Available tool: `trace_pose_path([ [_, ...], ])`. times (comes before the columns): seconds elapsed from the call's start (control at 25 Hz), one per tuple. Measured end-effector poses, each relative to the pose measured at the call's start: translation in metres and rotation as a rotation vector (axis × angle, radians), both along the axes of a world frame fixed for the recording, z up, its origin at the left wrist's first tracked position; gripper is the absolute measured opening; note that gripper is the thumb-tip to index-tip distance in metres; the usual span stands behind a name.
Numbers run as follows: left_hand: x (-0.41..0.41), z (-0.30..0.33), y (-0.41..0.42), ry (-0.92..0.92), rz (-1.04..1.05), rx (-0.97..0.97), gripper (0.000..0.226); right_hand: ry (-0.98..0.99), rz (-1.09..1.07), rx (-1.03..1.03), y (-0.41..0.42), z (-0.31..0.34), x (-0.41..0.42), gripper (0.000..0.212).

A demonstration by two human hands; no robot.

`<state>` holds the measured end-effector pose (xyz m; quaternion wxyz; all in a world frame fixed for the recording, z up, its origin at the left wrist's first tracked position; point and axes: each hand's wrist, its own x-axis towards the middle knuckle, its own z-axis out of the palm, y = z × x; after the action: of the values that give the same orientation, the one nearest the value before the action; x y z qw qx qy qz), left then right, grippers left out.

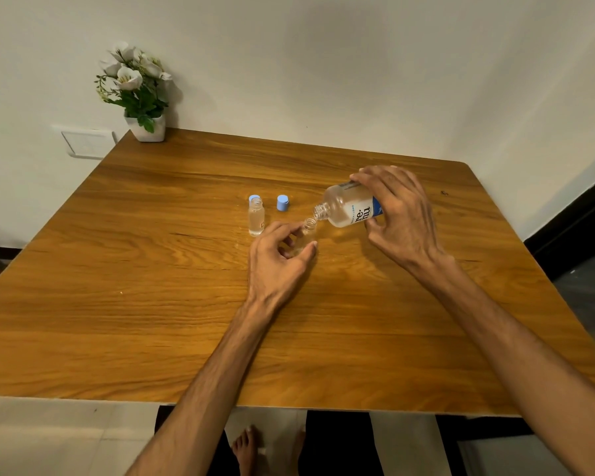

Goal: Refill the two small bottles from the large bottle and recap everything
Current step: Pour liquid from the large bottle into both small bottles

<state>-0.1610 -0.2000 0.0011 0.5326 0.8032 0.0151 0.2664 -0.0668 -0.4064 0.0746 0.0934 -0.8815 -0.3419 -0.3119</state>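
Note:
My right hand (397, 214) grips the large clear bottle (349, 208), tipped on its side with its open neck pointing left and down. The neck sits just above the mouth of a small clear bottle (309, 227), uncapped and upright on the wooden table (152, 269), with my left hand (277, 261) wrapped around its lower part. A second small bottle (256, 218) stands upright to the left, open, holding clear liquid. A blue cap (254, 198) lies right behind it. Another blue cap (282, 203) rests on the table between the two small bottles, farther back.
A white pot of white artificial flowers (136, 94) stands at the table's far left corner against the wall. A wall socket plate (86, 142) is left of it. Bare feet (248, 448) show below the near table edge.

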Motion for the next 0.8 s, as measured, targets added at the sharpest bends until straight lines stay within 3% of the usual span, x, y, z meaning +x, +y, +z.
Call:
trace_pose_path([
  [0.8, 0.004, -0.009, 0.003, -0.016, -0.017, -0.021, 0.06, -0.038, 0.033, -0.03, 0.005, 0.012, -0.003, 0.069],
])
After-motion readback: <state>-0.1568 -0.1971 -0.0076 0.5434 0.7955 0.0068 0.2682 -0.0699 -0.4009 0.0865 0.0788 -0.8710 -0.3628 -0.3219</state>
